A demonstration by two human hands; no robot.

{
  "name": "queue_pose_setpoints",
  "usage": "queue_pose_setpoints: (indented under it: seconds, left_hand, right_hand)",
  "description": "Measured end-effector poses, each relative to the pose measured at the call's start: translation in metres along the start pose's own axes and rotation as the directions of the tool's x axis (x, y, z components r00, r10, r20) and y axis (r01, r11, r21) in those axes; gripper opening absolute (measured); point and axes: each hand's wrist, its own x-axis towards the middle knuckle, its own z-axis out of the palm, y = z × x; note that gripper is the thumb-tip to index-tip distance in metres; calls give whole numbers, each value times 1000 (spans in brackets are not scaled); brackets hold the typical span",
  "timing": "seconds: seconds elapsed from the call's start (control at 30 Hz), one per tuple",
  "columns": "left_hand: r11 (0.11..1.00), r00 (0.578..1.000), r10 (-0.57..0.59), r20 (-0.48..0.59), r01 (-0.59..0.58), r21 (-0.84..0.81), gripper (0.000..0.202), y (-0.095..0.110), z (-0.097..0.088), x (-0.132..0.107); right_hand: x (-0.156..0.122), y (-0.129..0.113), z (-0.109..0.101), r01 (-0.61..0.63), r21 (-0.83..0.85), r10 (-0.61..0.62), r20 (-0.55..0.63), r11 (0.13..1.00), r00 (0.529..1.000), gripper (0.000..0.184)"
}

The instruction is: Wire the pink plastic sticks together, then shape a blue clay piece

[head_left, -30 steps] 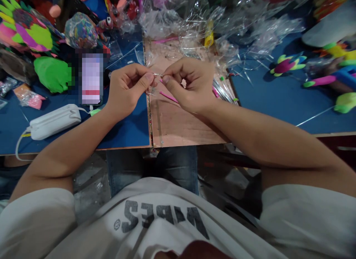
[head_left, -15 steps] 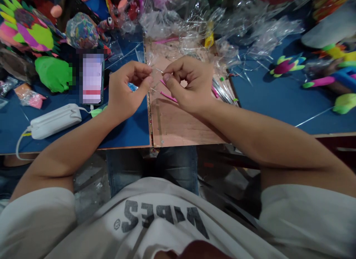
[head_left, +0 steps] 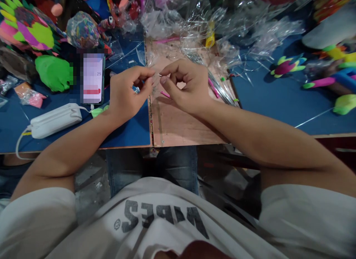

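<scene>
Nearly tip to tip here, just above the wooden board (head_left: 185, 127): left hand (head_left: 128, 91) and right hand (head_left: 187, 84). Pinched between right thumb and forefinger, a thin shiny strand (head_left: 159, 74), poking out into the narrow gap toward the left fingertips; barely a glint, too fine to follow to its end. Thumb and forefinger drawn close on the left, but impossible to tell whether gripping anything. Under the right thumb, part hidden, a pink stick (head_left: 165, 94). Past the right knuckles, another length of pink (head_left: 213, 88), right beside silvery rods (head_left: 222, 90); one stick or two, no telling with the hand in the way. Beyond the fingertips, a crumpled heap of clear wrapping (head_left: 191, 32), covering the far end of the board, hard to untangle by eye. Left of the left fingers, a phone (head_left: 96, 81), screen mostly pixelated. Farther left, a green lump (head_left: 54, 73), its right edge pixelated too. Well right of the right fingers, a small bright figure (head_left: 287, 66).
</scene>
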Motion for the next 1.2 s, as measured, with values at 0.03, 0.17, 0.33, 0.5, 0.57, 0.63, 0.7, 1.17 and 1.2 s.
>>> queue_pose_setpoints:
  seconds: [0.03,0.17,0.33,0.5,0.57,0.63,0.7,1.17,1.2]
  left_hand:
    - [1000,1000,4,5,-4,8,21,3,0,0]
    - [1000,999,0,47,-1,15,20,6,-2,0]
    - [999,995,-29,93,31,-22,15,4,-2,2]
    - [997,993,-61,103,65,-33,17,2,-2,0]
    - [996,990,-81,113,85,-34,19,3,-2,-1]
    - [993,988,-100,120,106,-48,23,4,-2,-1]
    - [991,989,-101,111,109,-73,27,4,-1,0]
    - [971,986,-113,120,136,-197,52,-6,3,5]
    - [966,984,-119,131,145,-215,54,-6,4,5]
  right_hand:
    - [0,0,0,6,-3,-6,4,1000,1000,41]
    - [-2,1,1,43,-22,-43,30,999,999,45]
    - [-2,5,-1,56,-2,-56,44,998,997,43]
    - [-3,6,-2,29,17,-30,34,999,999,40]
    - [-3,6,-2,25,3,-25,37,1000,999,39]
    - [-3,6,-2,36,-8,-36,39,999,999,39]
    - [-3,5,-1,46,-14,-45,40,999,998,39]
    - [-2,-12,-5,9,81,-9,7,997,1000,34]
    - [-2,-12,-5,9,89,-10,14,996,1000,34]
